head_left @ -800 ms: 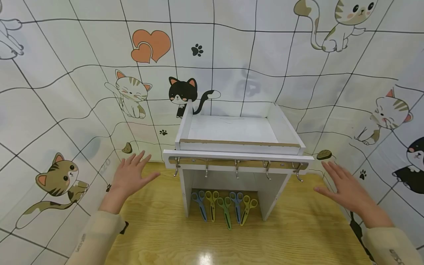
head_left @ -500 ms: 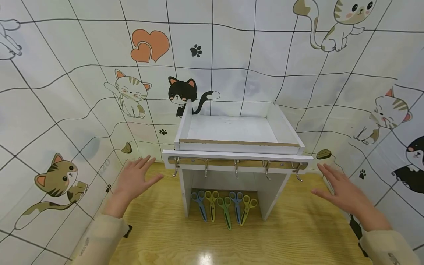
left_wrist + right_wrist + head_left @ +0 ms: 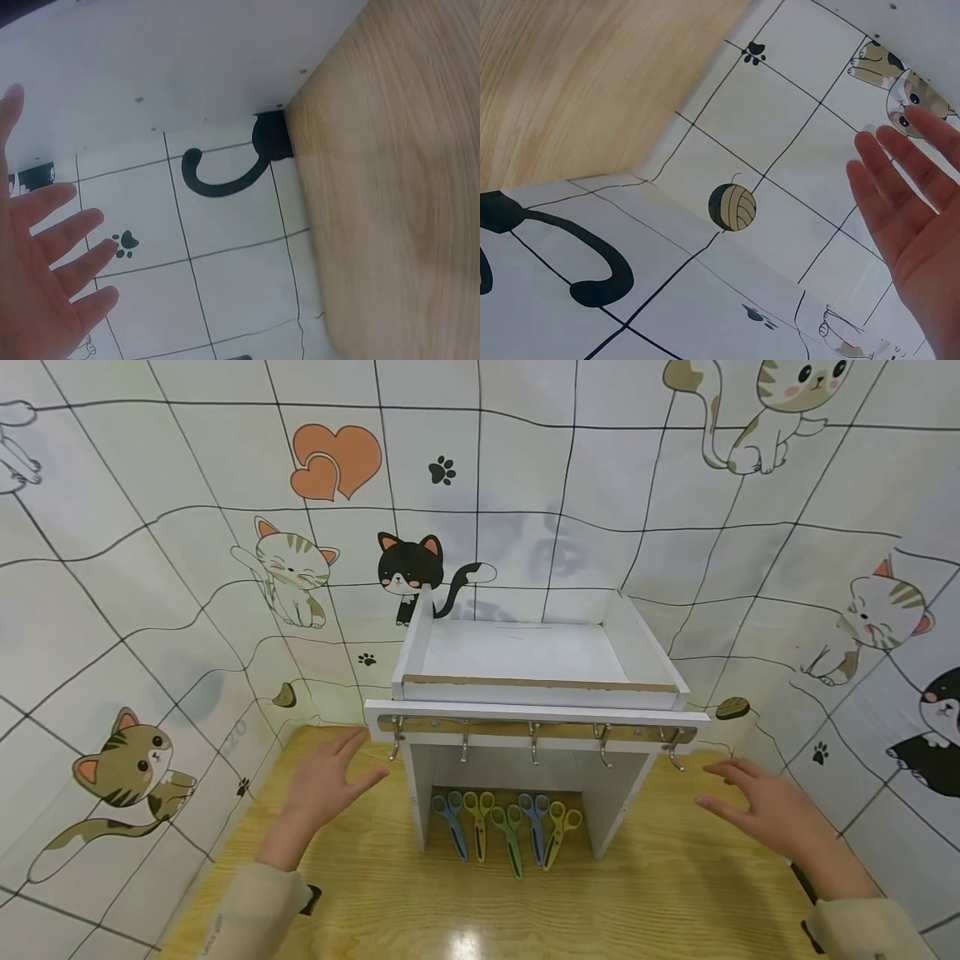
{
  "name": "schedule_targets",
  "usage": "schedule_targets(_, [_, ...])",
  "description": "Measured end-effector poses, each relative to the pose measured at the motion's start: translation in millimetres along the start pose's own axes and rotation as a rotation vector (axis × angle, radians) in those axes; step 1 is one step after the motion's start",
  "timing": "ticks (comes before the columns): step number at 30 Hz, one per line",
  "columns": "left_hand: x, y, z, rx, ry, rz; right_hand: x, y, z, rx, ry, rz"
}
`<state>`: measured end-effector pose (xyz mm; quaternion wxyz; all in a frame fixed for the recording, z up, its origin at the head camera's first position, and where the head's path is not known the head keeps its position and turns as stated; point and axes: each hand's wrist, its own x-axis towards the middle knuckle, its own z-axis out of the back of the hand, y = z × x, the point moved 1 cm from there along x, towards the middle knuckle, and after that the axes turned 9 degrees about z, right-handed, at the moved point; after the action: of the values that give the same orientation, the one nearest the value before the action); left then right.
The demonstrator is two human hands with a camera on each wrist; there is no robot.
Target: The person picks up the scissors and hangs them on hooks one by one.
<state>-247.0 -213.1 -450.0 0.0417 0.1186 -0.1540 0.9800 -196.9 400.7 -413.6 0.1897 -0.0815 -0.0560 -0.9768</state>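
- Pale cloth walls with a black grid and printed cats surround a wood-grain tabletop.
- Farthest left, a brown striped cat is printed on the side wall.
- Next comes the left hand, in a cream sleeve, its fingers extended and slightly spread, thumb held apart, holding nothing. Its fingertips are near the left end of the shelf's front rail; whether they touch it I cannot tell.
- At the middle stands a white shelf, upright on the tabletop, between the two hands. Its top is a shallow tray with raised sides, and five metal hooks line the front rail.
- Under the shelf, at its front opening, five scissors lie side by side, handles toward the back: blue, yellow, green, blue, yellow.
- Right of the shelf, near but apart from it, is the right hand, fingers loosely extended, thumb apart, holding nothing.
- Farthest right, a black-and-white cat is printed on the wall.
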Motion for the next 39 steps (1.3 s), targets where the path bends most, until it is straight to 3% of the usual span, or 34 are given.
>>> schedule_targets(17, [-18.7,-25.0,-33.9,-0.291,0.072,0.021,1,45,-12.7,0.010,-0.113,0.111])
schedule_targets(25, [-28.6,-34.4,-41.6,-0.342,0.089,0.036,4,66,-22.1,0.038,-0.140,0.170])
schedule_targets(32, [-31.2,-42.7,-52.2,-0.401,0.026,-0.032,7,83,-35.0,0.095,-0.090,0.212])
schedule_targets(39, [-33.7,-51.6,-62.4,-0.480,0.031,0.014,9,100,-50.3,0.209,-0.038,0.251])
